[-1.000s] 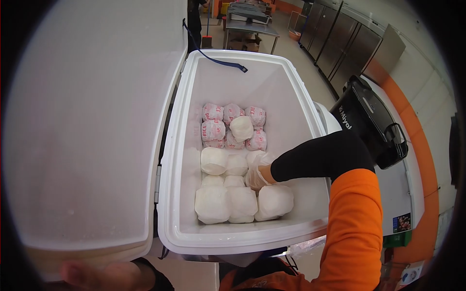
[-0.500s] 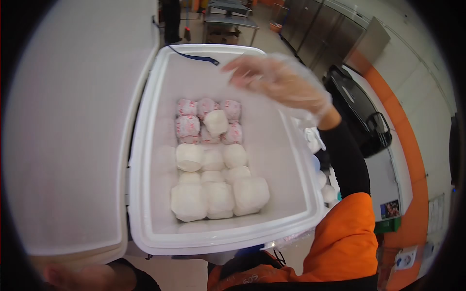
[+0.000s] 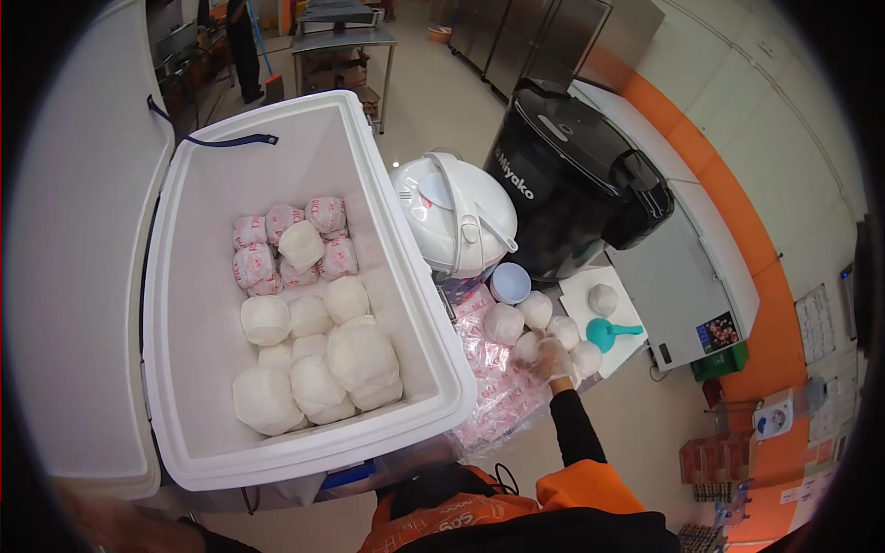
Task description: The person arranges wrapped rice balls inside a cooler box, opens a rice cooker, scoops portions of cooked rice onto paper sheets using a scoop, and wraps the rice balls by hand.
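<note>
Head view: from where I stand, the person's gloved right hand [image 3: 550, 359] reaches down among white wrapped bundles [image 3: 503, 324] beside the cool box [image 3: 461, 396], fingers curled against one; whether it has a firm hold, I cannot tell. Their left hand [image 3: 103, 518] is a dark blur near the foot of the lid [image 3: 74, 230], its openness and any grip unreadable. That lid stands wide open, leaving the whole inside within reach. In the box, red-printed parcels [image 3: 253, 267] fill the far end and plain white parcels [image 3: 364, 364] the near end, probably grouped to keep kinds apart and packed close to steady each other; one plain parcel [image 3: 300, 246] sits atop the printed ones. Printed wrapping sheets [image 3: 489, 369] lie against the loose bundles, a teal scoop [image 3: 601, 334] just beyond, seemingly all kept handy.
</note>
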The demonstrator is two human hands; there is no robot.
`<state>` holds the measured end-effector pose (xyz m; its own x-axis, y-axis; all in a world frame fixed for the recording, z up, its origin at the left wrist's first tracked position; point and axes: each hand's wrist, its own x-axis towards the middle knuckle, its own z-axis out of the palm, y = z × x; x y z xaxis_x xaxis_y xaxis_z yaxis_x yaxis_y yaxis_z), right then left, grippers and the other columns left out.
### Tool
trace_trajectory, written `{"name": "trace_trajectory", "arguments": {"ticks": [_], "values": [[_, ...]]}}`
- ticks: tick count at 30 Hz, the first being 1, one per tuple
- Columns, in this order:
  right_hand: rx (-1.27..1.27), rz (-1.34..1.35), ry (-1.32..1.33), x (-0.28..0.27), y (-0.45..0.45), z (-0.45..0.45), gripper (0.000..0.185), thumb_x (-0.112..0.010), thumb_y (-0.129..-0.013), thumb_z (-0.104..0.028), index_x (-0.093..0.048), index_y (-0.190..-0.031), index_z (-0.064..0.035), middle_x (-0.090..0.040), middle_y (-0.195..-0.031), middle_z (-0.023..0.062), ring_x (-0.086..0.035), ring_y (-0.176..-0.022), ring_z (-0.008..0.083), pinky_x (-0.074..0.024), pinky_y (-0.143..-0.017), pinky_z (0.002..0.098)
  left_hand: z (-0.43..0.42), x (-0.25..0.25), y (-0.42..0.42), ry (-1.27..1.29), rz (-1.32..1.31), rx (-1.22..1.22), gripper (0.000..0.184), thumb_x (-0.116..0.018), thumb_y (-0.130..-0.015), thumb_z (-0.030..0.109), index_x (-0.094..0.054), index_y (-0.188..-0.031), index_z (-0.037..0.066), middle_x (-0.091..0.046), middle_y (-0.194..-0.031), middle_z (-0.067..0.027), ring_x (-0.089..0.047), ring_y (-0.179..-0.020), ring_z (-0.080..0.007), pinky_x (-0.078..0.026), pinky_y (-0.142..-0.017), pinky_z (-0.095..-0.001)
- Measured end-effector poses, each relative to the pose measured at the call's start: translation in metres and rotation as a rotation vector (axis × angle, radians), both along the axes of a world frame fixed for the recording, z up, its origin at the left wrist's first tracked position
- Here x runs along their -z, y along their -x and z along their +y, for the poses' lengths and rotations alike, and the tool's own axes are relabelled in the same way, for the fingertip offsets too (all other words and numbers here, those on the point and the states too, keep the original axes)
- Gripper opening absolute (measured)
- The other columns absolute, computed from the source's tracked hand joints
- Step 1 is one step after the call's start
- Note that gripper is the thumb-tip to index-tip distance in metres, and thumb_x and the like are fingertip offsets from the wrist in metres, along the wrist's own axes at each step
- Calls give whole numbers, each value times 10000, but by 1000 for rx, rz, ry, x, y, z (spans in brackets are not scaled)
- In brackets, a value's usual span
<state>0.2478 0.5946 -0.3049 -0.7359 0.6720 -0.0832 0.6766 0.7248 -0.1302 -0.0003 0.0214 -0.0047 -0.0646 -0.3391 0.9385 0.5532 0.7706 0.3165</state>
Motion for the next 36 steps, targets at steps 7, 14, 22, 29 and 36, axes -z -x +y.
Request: {"name": "trace_trajectory", "arguments": {"ticks": [7, 14, 22, 29, 36], "values": [[143, 198, 204, -16, 3, -13, 761, -798, -582, -444, -533, -1166, -35, -607, -1090, 240, -598, -1015, 387, -487, -854, 416, -18, 2, 2, -7, 13, 164, 368, -510, -980, 213, -478, -1178, -96, -569, -1148, -167, -561, -983, -210, -478, -864, -309], [297, 1148, 802, -80, 13, 2, 785, -730, -756, -392, -398, -1339, 15, -617, -1079, 154, -616, -965, 229, -500, -795, 303, 11, -5, -11, -35, -70, 126, 508, -428, -1002, 166, -203, -1432, 17, -368, -1398, -200, -459, -1204, -248, -412, -989, -352], [-833, 755, 1032, -340, 189, -144, 724, -782, -674, -403, -514, -1264, -79, -624, -1051, 104, -611, -952, 180, -489, -807, 289, 19, -14, -12, 117, -56, 74, 507, -364, -1013, 222, -178, -1445, 32, -277, -1465, -195, -334, -1337, -270, -311, -1085, -372], [-1316, -180, 112, -287, 354, -271, 673, -747, -650, -435, -554, -1194, -88, -649, -1043, 149, -633, -941, 304, -490, -824, 378, 19, -18, -12, 192, -51, 40, 530, -344, -1003, 264, -139, -1466, 107, -228, -1497, -170, -275, -1380, -278, -271, -1128, -410], [-1440, -436, -52, -163, 378, -310, 673, -744, -632, -445, -563, -1180, -99, -657, -1006, 167, -646, -912, 327, -499, -802, 414, 21, -17, -11, 123, -59, -10, 568, -355, -989, 333, -142, -1466, 110, -220, -1505, -165, -265, -1383, -301, -279, -1126, -435]]}}
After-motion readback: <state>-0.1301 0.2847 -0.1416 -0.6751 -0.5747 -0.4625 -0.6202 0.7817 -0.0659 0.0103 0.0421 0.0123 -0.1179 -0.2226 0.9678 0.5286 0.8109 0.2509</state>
